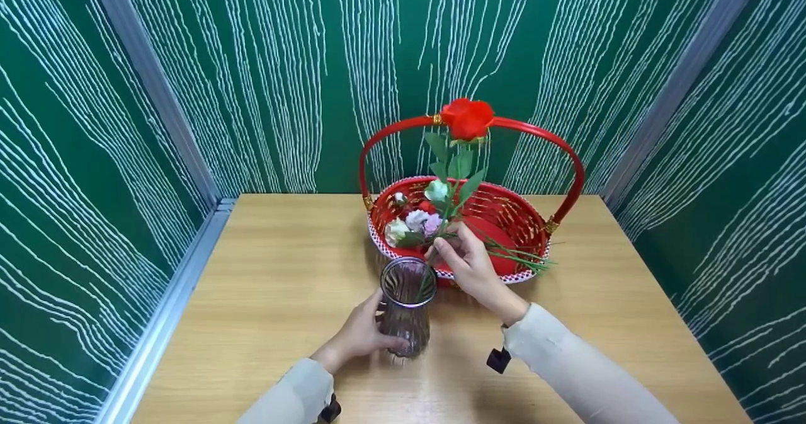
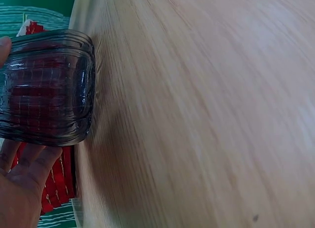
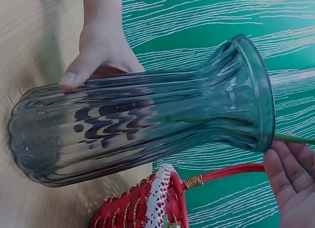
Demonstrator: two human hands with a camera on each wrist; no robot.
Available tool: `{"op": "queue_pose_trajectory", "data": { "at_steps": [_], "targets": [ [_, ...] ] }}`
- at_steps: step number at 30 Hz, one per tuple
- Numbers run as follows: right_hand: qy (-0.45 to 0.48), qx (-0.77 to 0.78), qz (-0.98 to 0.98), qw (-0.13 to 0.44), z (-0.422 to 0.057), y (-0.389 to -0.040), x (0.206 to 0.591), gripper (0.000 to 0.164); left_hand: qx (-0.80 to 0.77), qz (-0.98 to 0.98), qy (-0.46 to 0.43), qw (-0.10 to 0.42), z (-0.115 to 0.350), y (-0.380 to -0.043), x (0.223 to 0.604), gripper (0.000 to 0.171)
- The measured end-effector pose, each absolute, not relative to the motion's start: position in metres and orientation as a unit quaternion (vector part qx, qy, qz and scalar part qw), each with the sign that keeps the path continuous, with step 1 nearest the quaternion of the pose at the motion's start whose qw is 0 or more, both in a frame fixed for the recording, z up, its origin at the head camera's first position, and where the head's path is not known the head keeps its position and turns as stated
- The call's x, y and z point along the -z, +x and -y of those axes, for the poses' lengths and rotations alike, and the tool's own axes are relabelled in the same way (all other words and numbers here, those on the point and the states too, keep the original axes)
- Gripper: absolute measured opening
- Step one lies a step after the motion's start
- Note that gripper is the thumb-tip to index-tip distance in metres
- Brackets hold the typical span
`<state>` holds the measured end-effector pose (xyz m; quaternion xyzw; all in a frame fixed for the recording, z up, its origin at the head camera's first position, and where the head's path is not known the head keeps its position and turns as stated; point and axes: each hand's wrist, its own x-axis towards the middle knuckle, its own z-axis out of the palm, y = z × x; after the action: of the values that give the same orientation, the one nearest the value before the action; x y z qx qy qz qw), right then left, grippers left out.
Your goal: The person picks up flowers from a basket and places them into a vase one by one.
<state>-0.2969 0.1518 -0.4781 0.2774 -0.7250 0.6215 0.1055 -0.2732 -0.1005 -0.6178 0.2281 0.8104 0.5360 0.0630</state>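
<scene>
A person's left hand (image 1: 360, 334) is curled round the low part of a see-through glass vase (image 1: 409, 317), with the thumb on one side. The vase is about halfway between the left and right edges of the desk (image 1: 283, 254), on the near side of a red basket (image 1: 524, 278). It is hard to tell whether its bottom touches the wood. The right hand (image 1: 469, 265) pinches the green stem (image 3: 295, 139) of a big red flower (image 1: 467, 120) just above the vase's mouth, and the stem's low end is inside the glass. Green leaves (image 1: 463, 164) grow below the bloom, which shows in front of the basket's tall handle (image 1: 570, 159). The basket sits by the desk's far edge. Small flowers (image 1: 415, 220) lie in its end toward the desk's left edge, and thin green stems (image 1: 532, 263) poke over its rim toward the right edge
</scene>
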Motion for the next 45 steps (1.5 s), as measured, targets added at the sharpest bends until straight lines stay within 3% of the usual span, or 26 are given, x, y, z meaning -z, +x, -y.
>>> {"op": "queue_pose_trajectory", "data": {
  "at_steps": [10, 22, 38, 45],
  "targets": [
    [0.276, -0.593, 0.750, 0.095, -0.145, -0.298, 0.480, 0.011, -0.534, -0.811, 0.231, 0.064, 0.101, -0.273, 0.619, 0.112],
    [0.341, -0.517, 0.779, 0.103, -0.142, -0.301, 0.491, 0.015, -0.536, -0.809, 0.233, 0.059, 0.102, -0.272, 0.619, 0.109],
    [0.310, -0.507, 0.800, 0.085, -0.152, -0.301, 0.494, 0.005, -0.540, -0.807, 0.231, 0.062, 0.101, -0.273, 0.620, 0.108],
    [0.299, -0.522, 0.794, 0.090, -0.158, -0.303, 0.491, 0.005, -0.525, -0.818, 0.227, 0.056, 0.101, -0.271, 0.618, 0.117]
  ]
}}
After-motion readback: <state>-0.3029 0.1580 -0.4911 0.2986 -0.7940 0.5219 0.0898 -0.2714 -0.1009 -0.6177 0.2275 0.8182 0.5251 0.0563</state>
